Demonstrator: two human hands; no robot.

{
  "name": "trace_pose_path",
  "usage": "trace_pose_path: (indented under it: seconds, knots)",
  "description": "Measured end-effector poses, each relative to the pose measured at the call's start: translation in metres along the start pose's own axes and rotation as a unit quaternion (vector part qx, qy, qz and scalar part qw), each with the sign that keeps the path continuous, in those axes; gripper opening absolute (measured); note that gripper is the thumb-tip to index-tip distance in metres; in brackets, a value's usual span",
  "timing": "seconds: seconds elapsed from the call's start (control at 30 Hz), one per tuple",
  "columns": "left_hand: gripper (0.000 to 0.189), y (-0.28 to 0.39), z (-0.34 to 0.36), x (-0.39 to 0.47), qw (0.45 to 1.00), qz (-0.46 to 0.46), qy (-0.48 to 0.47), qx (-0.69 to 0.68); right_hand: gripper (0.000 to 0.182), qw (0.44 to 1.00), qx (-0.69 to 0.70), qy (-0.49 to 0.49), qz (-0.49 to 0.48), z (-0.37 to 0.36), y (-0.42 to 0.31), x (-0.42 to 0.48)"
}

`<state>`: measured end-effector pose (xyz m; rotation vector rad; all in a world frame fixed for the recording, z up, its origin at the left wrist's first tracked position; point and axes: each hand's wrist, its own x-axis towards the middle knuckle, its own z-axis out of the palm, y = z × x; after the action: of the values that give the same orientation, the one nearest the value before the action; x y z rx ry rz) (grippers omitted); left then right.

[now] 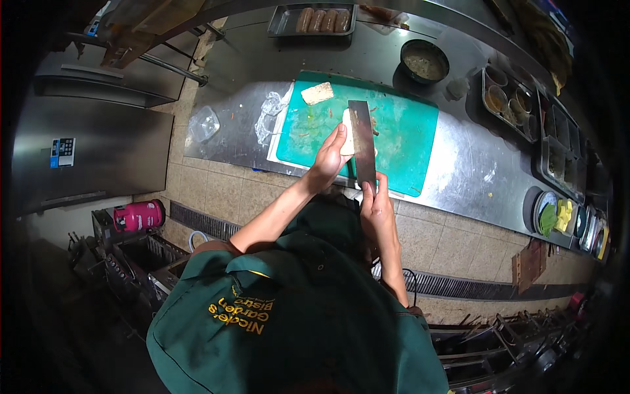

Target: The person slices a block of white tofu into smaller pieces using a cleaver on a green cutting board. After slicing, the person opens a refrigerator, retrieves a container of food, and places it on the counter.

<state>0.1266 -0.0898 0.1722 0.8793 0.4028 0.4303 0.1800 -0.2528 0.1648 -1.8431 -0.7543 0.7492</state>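
Above a green cutting board [403, 143], my left hand [330, 157] holds a pale, flat slab of food [348, 133], perhaps bread, with the thumb on its near face. My right hand [378, 202] grips the handle of a broad-bladed knife [363, 133], whose blade points away from me and overlaps the slab's right edge. Whether the blade cuts or only touches it, I cannot tell. A second pale slab [317, 93] lies at the board's far left corner. Small brown scraps [375, 129] lie on the board just right of the blade.
Crumpled plastic film [269, 115] and a clear plastic tub [204, 124] lie left of the board. Beyond stand a metal tray [283, 22] of sausages and a dark bowl [424, 61] of pale mixture. Ingredient trays [536, 133] and stacked plates [536, 212] line the right side.
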Motion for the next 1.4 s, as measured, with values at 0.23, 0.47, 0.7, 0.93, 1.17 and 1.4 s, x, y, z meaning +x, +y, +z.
trace_pose_path:
  seconds: [0.23,0.47,0.7,0.93,1.17,1.4]
  knots:
    - [0.052,-0.002,-0.004,0.003,1.0,0.017,0.011,-0.016,0.028,1.0,-0.004,-0.02,0.008,-0.005,-0.003,0.012]
    - [0.046,-0.018,-0.035,0.006,0.978,-0.024,0.11,-0.173,0.026,0.991,0.062,-0.078,0.091,-0.023,-0.026,0.014]
    - [0.052,-0.003,-0.019,0.0,0.986,-0.037,0.057,-0.153,0.026,0.978,0.132,-0.084,0.136,-0.018,-0.022,0.011]
    - [0.063,-0.004,-0.006,0.005,0.971,0.013,0.098,-0.216,0.027,0.974,0.156,-0.081,0.14,-0.023,-0.025,0.012]
    - [0.063,-0.01,0.0,0.012,0.979,0.005,0.004,-0.205,0.028,0.989,0.086,-0.048,0.112,-0.018,-0.024,0.015]
    - [0.067,-0.022,-0.008,0.016,0.985,0.0,0.037,-0.169,0.028,0.996,0.059,-0.019,0.071,-0.013,-0.03,0.013]
